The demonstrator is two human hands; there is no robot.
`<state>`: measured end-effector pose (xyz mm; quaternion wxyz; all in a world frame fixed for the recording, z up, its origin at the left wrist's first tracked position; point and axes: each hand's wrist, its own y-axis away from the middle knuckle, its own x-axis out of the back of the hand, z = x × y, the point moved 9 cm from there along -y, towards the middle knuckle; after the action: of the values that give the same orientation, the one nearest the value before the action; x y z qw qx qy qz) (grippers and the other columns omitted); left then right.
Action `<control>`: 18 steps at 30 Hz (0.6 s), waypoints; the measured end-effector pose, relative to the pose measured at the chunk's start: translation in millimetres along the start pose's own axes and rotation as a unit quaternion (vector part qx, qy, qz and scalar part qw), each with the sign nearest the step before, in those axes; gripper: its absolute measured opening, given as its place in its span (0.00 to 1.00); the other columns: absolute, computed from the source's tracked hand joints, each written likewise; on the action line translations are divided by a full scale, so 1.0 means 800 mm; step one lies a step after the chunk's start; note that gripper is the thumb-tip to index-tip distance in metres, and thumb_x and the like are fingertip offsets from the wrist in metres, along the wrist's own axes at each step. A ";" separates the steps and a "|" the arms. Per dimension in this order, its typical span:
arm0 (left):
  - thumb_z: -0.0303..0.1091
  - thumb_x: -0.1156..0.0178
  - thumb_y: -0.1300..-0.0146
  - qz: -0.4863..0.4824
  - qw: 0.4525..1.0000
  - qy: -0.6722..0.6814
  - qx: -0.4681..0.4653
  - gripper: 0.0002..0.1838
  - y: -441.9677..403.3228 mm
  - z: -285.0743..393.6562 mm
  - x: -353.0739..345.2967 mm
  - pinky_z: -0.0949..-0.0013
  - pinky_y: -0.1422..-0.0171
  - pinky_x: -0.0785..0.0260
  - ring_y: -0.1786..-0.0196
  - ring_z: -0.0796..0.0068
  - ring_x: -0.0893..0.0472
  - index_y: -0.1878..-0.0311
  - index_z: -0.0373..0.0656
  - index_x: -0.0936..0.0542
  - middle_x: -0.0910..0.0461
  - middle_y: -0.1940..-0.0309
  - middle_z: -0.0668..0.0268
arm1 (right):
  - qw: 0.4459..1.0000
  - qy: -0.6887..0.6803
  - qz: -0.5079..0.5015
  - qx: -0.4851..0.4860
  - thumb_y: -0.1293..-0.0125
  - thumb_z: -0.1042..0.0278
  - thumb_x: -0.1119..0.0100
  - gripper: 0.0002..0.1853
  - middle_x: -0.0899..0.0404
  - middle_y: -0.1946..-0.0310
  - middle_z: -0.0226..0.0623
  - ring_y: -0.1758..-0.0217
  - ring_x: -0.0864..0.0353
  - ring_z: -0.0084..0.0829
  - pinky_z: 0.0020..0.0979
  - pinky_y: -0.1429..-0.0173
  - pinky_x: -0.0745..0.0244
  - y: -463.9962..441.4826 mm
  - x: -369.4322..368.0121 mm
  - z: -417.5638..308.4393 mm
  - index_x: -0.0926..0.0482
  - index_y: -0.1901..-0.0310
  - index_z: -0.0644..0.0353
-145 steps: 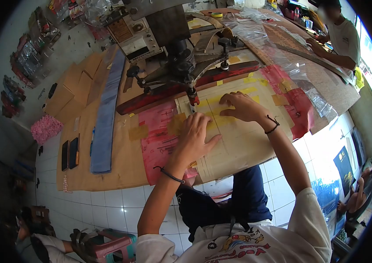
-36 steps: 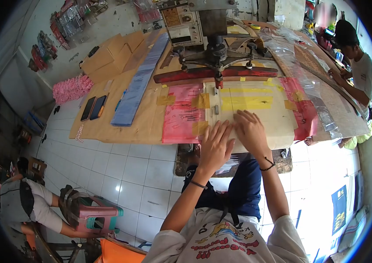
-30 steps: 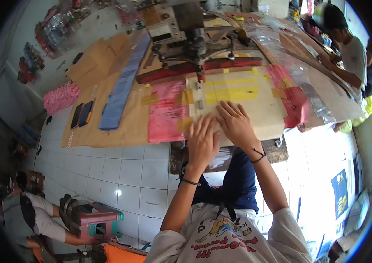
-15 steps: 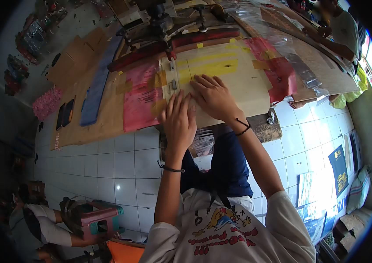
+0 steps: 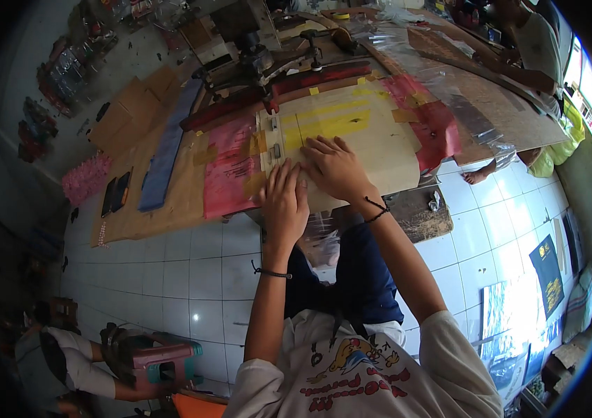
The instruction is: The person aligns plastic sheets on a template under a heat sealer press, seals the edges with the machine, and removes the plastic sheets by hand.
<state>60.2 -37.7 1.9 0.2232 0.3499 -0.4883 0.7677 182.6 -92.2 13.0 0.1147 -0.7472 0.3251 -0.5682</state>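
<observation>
My left hand (image 5: 286, 202) lies flat near the front edge of a cream sheet (image 5: 386, 150), fingers stretched forward. Just beyond its fingertips is a small metal piece (image 5: 277, 151) on the sheet's left strip. My right hand (image 5: 337, 171) rests flat on the same sheet, to the right of the left hand, its fingers pointing toward a yellow patch (image 5: 337, 124). Red film (image 5: 229, 167) with brown tape borders the sheet on the left, and more red film (image 5: 435, 125) lies on the right. Whether anything thin is under my palms cannot be seen.
A red clamp bar (image 5: 324, 76) spans the sheet's far edge. On the left are a blue strip (image 5: 167, 153), a dark phone-like object (image 5: 110, 196) and brown board (image 5: 128, 224). Another person (image 5: 536, 52) is at the far right; a plastic stool (image 5: 163, 362) stands behind left.
The camera view has tilted, so the table sits slightly lower in it. Both hands stay at nearly the same spots on the sheet.
</observation>
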 end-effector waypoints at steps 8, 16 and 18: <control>0.40 0.46 0.23 0.008 1.000 -0.014 -0.012 0.22 0.000 0.002 0.003 0.51 0.22 0.44 0.23 0.57 0.30 0.31 0.43 0.21 0.23 0.28 0.59 | 1.000 -0.025 0.013 0.013 0.27 0.56 0.42 0.21 0.17 0.37 0.41 0.26 0.25 0.44 0.52 0.19 0.40 -0.002 0.014 -0.006 0.16 0.40 0.59; 0.42 0.41 0.26 0.036 0.999 0.005 -0.022 0.20 -0.001 0.004 0.011 0.54 0.29 0.39 0.27 0.58 0.26 0.35 0.45 0.19 0.21 0.32 0.62 | 0.998 -0.040 0.047 0.029 0.29 0.57 0.40 0.19 0.14 0.42 0.43 0.32 0.20 0.45 0.53 0.22 0.36 0.003 0.020 -0.009 0.14 0.46 0.60; 0.42 0.39 0.27 0.043 0.999 0.019 -0.024 0.20 0.001 0.006 0.017 0.54 0.31 0.39 0.28 0.59 0.26 0.37 0.46 0.19 0.20 0.34 0.62 | 0.998 -0.062 -0.006 0.005 0.28 0.58 0.40 0.19 0.15 0.41 0.46 0.33 0.19 0.46 0.49 0.22 0.34 -0.007 0.013 -0.003 0.15 0.44 0.62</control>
<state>51.9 -42.5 13.2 0.2080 0.3084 -0.5168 0.7710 184.2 -93.8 24.7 0.1347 -0.7824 0.3096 -0.5233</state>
